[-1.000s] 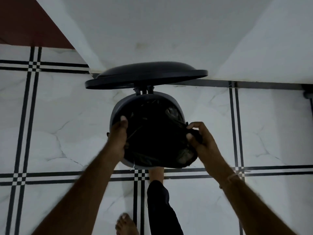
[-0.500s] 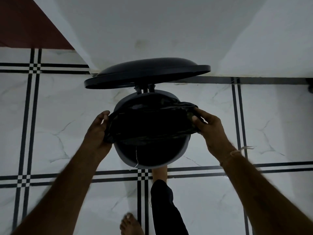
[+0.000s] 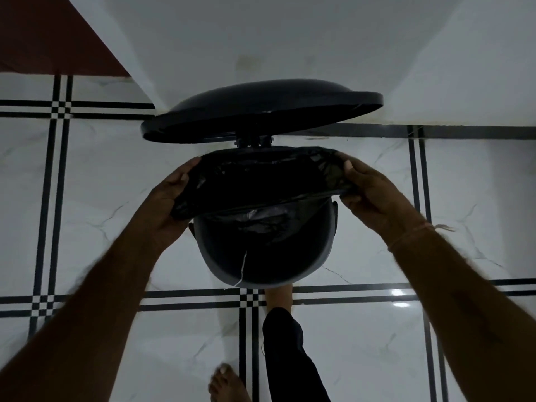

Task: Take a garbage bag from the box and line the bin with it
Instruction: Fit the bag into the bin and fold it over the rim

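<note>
— Gripping what, over there on the left?

— Left hand clutching the left edge of the black garbage bag, fingers curled into the plastic. Right hand pinching the right edge the same way.

— And stretching it where?

— Holding the bag's mouth taut across the far half of the round bin, far edge already lying over the rim by the hinge. Near half of the rim still showing bare, crumpled plastic hanging inside.

— Lid?

— Lid standing tipped up behind the bin, near the wall. One foot resting just at the bin's near base on the tiled floor.
</note>
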Motion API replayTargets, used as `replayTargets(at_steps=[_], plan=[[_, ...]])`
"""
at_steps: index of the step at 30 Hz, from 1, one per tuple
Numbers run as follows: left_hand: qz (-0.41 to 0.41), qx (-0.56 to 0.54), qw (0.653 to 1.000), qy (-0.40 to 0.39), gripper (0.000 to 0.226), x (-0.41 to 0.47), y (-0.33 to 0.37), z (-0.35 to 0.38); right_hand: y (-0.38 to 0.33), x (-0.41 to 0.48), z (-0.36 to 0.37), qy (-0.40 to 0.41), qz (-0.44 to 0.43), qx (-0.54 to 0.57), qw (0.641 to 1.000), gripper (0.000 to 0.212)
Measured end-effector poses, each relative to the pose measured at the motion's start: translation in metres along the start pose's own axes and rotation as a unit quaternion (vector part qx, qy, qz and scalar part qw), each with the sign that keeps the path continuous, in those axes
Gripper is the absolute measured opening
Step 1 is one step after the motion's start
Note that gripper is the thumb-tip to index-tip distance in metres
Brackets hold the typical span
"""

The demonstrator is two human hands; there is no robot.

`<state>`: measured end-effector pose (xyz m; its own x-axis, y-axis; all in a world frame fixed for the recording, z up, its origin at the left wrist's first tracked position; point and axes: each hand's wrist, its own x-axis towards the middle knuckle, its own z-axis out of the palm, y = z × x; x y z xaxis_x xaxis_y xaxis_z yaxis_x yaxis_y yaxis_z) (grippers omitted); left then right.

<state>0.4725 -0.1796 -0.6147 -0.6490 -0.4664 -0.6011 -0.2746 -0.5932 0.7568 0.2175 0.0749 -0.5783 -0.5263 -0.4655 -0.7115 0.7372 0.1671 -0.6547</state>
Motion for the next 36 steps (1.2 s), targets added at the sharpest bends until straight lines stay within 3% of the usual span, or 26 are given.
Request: replayTargets(at_steps=[8,14,20,23,25,29,31,33,36], plan=[[0.01,0.0,1.0,-0.007,0.046,0.005,-0.012,-0.008,-0.005,0.004,0.003,0.049,0.049,0.013,0.998,0.013],[0.012,-0.005,1.0,-0.012,0.046,-0.009,-0.007,-0.008,-0.013,0.001,0.016,0.04,0.033,0.154,0.987,0.015],[0.02,-0.057,0.998,0.008,0.047,-0.014,0.0,-0.017,-0.016,-0.013,0.002,-0.118,0.012,-0.084,0.989,0.017],[0.003,-0.098,0.994,0.047,0.04,-0.017,0.004,-0.02,-0.021,-0.02,-0.006,-0.129,0.008,-0.125,0.984,0.022],[-0.02,-0.105,0.993,0.058,0.029,-0.019,0.004,-0.019,-0.025,-0.024,-0.011,-0.135,0.015,-0.142,0.981,0.035],[-0.022,-0.067,0.997,0.032,0.026,-0.023,0.007,-0.01,-0.021,-0.027,-0.009,-0.131,0.026,-0.268,0.954,0.057],[-0.009,-0.065,0.998,0.017,0.029,-0.025,0.011,-0.008,-0.019,-0.029,-0.004,-0.101,0.015,-0.226,0.969,0.044],[-0.002,-0.078,0.997,0.027,0.032,-0.026,0.012,-0.01,-0.021,-0.029,-0.004,-0.048,0.016,-0.074,0.996,0.032],[-0.024,-0.076,0.995,0.059,0.039,-0.027,0.008,-0.016,-0.019,-0.027,-0.01,-0.018,0.005,0.049,0.999,0.028]])
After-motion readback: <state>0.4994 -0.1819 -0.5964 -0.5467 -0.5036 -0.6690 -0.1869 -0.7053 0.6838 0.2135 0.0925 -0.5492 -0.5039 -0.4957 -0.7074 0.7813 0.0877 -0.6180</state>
